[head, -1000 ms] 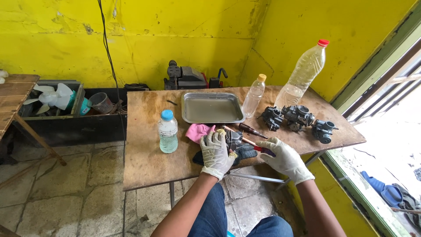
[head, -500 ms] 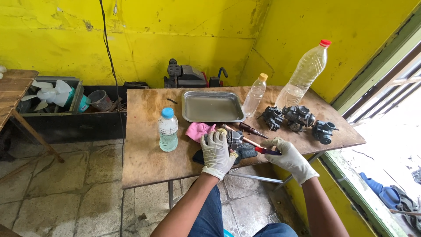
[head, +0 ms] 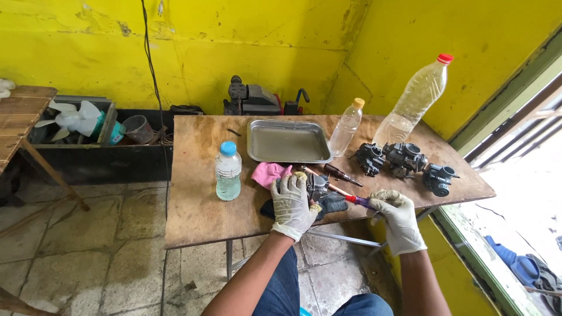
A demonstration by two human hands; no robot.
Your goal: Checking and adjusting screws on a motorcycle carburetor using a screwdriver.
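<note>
1. Working a screw on a small dark metal carburetor [head: 318, 186] is my read of the step: the left hand in a pale latex glove [head: 294, 205] is clamped over the part, pinning it on a dark rag [head: 335, 203] at the front edge of the bare plywood table [head: 199, 175].
2. The right hand, also in a pale glove [head: 397, 217], is closed around the red and purple handle of a thin screwdriver [head: 351, 198], and the shaft runs up and left into the carb body. Can't tell from here whether the tip is actually seated in a slot.
3. Just beside the left hand sits a crumpled pink cloth [head: 268, 172], and behind it a shallow rectangular steel tray [head: 289, 141].
4. A second screwdriver with a dark wooden handle [head: 343, 174] lies between the tray and the held carb.
5. Off to the right, a cluster of 3 more dark carburetors [head: 404, 161] sits well apart from the one in hand.
6. 3 plastic bottles are on the table: a short one with a blue cap [head: 228, 172], a small one with a yellow cap [head: 345, 129], and a tall clear one with a red cap [head: 415, 100].
7. Next move, I'd guess, needs the left hand holding firm and the driver kept in line with the screw so it doesn't slip out.
</note>
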